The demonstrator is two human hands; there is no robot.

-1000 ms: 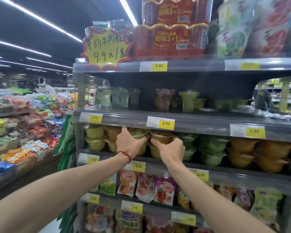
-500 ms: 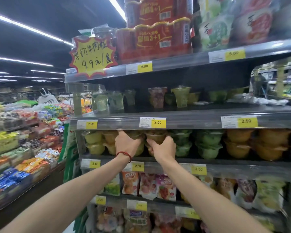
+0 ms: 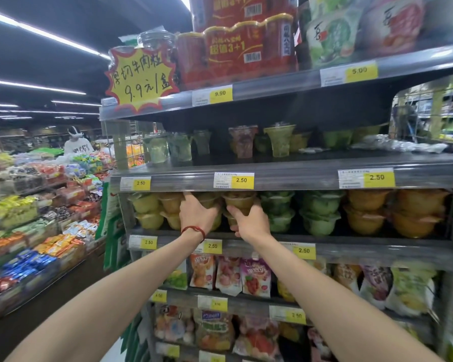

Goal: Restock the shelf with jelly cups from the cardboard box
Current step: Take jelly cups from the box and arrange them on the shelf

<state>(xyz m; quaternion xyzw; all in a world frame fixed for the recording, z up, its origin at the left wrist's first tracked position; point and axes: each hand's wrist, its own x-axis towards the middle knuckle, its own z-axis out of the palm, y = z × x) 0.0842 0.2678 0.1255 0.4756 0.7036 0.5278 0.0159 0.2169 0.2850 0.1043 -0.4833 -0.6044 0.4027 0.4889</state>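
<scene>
Head camera looks at both hands reaching into the shelf (image 3: 364, 253), where the right hand (image 3: 251, 223) clasps a brownish jelly cup (image 3: 239, 202) from below, on the upper layer of stacked cups. Just beside it, the left hand (image 3: 198, 215), a red bracelet (image 3: 194, 229) at its wrist, wraps finger and thumb round a second jelly cup (image 3: 207, 201); green cups (image 3: 319, 212) sit right of the right hand, yellow cups (image 3: 144, 210) left of the left hand

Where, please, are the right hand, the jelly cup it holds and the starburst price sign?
right hand (image 3: 251, 221), head view, back of hand.
jelly cup (image 3: 239, 202), head view, side wall.
starburst price sign (image 3: 141, 77), head view, yellow centre.
</scene>
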